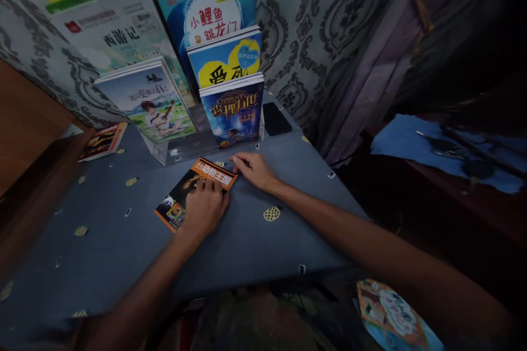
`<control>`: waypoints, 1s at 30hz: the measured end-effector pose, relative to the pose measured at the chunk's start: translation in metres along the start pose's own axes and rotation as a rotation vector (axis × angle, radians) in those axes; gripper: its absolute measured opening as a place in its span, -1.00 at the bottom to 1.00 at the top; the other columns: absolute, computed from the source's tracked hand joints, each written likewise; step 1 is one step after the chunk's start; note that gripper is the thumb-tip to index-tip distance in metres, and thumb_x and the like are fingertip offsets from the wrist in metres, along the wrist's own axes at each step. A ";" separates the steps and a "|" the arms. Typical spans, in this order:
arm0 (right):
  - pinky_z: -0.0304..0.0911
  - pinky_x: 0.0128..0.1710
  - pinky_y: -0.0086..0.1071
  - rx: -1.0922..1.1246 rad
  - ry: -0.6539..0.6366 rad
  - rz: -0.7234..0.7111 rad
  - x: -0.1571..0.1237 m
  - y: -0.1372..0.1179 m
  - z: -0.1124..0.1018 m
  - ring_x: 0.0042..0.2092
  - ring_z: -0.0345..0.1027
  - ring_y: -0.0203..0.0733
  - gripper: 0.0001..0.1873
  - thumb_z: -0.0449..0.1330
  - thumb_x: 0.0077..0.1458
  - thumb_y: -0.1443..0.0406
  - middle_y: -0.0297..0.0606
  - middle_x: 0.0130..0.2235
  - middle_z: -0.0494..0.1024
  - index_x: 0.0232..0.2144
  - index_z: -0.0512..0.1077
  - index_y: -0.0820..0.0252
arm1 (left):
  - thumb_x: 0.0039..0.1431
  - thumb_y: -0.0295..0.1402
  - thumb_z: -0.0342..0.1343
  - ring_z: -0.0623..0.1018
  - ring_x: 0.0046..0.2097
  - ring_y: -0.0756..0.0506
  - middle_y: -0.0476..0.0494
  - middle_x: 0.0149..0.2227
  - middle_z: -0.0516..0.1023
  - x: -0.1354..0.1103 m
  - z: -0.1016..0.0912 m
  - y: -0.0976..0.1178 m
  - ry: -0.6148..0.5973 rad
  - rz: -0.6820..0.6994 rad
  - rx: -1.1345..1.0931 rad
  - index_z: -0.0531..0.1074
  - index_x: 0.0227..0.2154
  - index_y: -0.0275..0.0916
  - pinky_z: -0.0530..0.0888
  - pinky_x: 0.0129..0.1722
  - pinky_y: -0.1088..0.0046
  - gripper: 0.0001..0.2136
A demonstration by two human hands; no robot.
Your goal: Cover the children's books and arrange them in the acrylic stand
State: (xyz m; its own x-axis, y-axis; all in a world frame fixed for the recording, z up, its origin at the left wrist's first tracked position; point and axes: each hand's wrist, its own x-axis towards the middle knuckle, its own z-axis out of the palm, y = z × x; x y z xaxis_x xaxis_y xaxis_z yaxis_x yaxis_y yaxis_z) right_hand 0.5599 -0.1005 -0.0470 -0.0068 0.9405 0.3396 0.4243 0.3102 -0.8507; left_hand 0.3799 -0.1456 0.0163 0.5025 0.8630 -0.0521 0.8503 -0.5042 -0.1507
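Note:
A small book (168,205) with a dark cover, orange borders and animal pictures lies flat and slanted on the cloth-covered table. My left hand (203,204) rests palm down across its middle, fingers stretched over the cover and hiding part of it. Beside the book's upper right corner is my right hand (256,170), on its side with thumb and forefinger slightly apart. Whether its fingertips touch the book's edge I cannot tell. Just behind, a clear acrylic stand (167,152) holds upright books, among them a dark blue one (234,115) in front.
A black phone (276,119) lies right of the stand. Another book (102,141) lies at the table's left back. Taller books (119,33) rise before the patterned wall covering (317,16). Low on the right are a colourful book (395,312) and a blue cloth (407,142).

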 end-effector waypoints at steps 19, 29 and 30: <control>0.22 -0.20 -0.37 -0.320 -0.219 -0.239 -0.011 -0.013 0.003 -0.24 0.45 -0.18 -0.75 0.08 0.32 0.34 -0.19 -0.27 0.63 -0.25 0.57 0.24 | 0.40 -0.16 0.01 0.52 0.01 -0.31 -0.36 -0.09 0.58 -0.001 0.019 -0.013 0.124 0.063 -0.064 0.53 -0.10 -0.31 0.50 -0.16 0.23 -0.67; 0.25 -0.22 -0.35 -0.518 -0.261 -0.236 -0.014 -0.017 0.007 -0.22 0.49 -0.14 -0.77 0.10 0.31 0.35 -0.18 -0.22 0.63 -0.18 0.58 0.18 | 0.39 -0.21 0.03 0.52 0.09 -0.29 -0.33 0.05 0.56 0.016 0.034 -0.072 0.184 -0.172 -0.176 0.36 0.16 -0.26 0.45 0.02 0.16 -0.63; 0.25 -0.22 -0.35 -0.531 -0.256 -0.230 -0.015 -0.018 0.007 -0.22 0.49 -0.14 -0.77 0.11 0.31 0.34 -0.18 -0.23 0.63 -0.19 0.58 0.17 | 0.39 -0.23 0.03 0.53 0.08 -0.29 -0.33 0.04 0.57 0.017 0.036 -0.074 0.187 -0.163 -0.209 0.35 0.16 -0.26 0.45 0.02 0.16 -0.63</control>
State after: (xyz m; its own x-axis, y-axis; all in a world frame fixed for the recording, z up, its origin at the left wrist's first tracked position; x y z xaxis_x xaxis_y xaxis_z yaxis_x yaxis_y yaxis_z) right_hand 0.5460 -0.1195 -0.0395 -0.3404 0.8815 0.3272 0.7774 0.4596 -0.4295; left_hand 0.3200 -0.0925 -0.0090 0.3603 0.9220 0.1415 0.9261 -0.3718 0.0644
